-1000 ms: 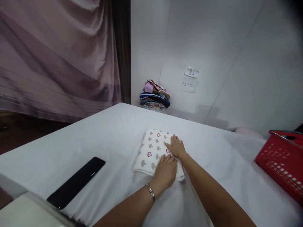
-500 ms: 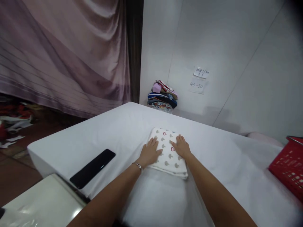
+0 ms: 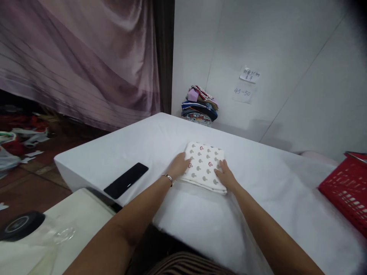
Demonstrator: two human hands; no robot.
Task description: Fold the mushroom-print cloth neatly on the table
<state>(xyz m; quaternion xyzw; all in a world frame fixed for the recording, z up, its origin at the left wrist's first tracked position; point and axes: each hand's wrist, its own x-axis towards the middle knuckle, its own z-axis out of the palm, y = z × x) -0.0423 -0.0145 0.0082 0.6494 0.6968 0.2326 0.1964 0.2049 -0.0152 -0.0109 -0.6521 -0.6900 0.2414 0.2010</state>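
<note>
A folded white cloth [image 3: 204, 162] printed with grey and red mushroom shapes lies flat on the white-covered table [image 3: 160, 133]. At its left edge rests my left hand [image 3: 180, 165], which wears a silver bracelet [image 3: 169, 178]. Its fingers lie along the edge, partly hidden from view. My right hand [image 3: 228, 176] is at the opposite edge, thumb and fingers apart and touching the cloth. Neither hand is visibly closed round the fabric.
Left of my arms lies a black phone-like slab [image 3: 126, 180]. A stack of folded clothes [image 3: 200, 107] stands by the wall at the back. A red basket [image 3: 345, 191] is on the right. A pale surface [image 3: 83, 210] at lower left holds a black round object [image 3: 23, 225].
My hands have slid outward from the cloth's top to its left and right edges. The view has tilted, so the near table edge and striped clothing show.
</note>
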